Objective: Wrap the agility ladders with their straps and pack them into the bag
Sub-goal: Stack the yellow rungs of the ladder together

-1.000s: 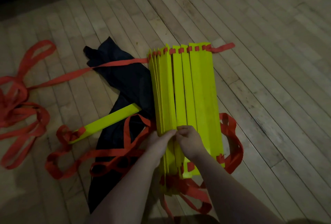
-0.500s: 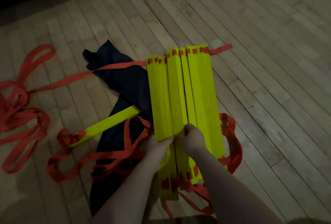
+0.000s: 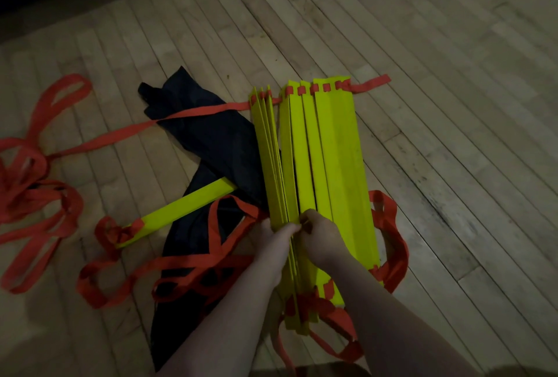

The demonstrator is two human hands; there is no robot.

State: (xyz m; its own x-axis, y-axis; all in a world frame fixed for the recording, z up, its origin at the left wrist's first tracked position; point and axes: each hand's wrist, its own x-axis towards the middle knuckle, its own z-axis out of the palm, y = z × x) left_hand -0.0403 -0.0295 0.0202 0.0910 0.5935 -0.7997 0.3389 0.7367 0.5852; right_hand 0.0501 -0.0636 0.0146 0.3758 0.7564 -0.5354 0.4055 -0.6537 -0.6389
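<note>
The ladder rungs [image 3: 332, 150] lie stacked on the floor [image 3: 437, 59], long axis running straight away from the person, their left side over the black bag [image 3: 208, 141]; the left hand [image 3: 271, 237] and right hand [image 3: 323, 237] meet near the stack's near end, each pinching rung edges with curled fingers. One loose rung [image 3: 184, 213] lies slantwise to the left, nearer the left hand.

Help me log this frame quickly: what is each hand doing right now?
Left hand: closed, gripping the rungs.
Right hand: closed, pinching the rungs.
</note>
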